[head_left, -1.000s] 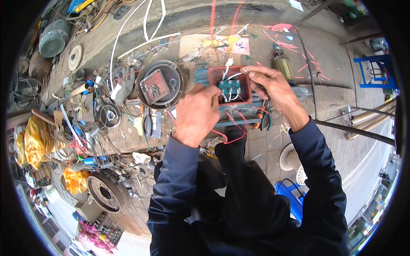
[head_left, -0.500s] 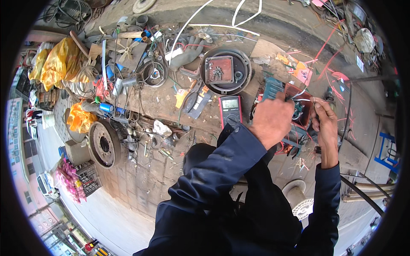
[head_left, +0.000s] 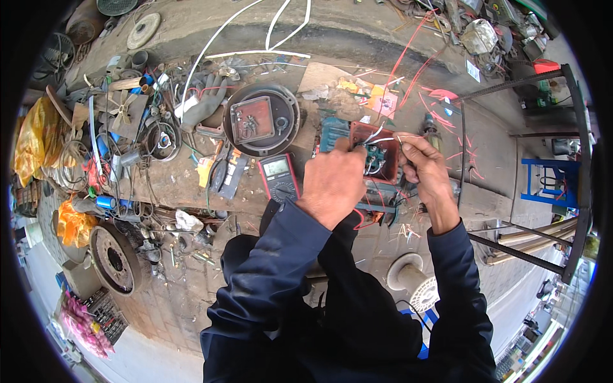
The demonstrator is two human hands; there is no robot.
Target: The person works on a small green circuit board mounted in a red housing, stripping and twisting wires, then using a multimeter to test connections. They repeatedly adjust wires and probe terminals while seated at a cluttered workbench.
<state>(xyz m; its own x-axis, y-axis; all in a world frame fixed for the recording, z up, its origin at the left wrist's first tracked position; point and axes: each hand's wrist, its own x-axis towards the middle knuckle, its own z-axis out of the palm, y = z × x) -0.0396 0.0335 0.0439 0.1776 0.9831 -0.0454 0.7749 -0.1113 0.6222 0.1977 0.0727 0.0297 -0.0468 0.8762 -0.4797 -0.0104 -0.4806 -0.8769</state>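
Head: L hand (head_left: 334, 184) knuckles-up, R hand (head_left: 426, 168) pinching wire (head_left: 384, 140).

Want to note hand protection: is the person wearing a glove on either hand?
No, the left hand and the right hand both show bare skin at the open red box.

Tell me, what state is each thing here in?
Red terminal box: open, inside exposed.
Digital multimeter: on, display showing digits.
Square red cover: lying in round metal housing, holding small metal parts.
White wire: pinched in right hand.
Left hand: curled at the box, its grip unclear.
Grey glove: lying unworn.
Orange plastic bag: crumpled.
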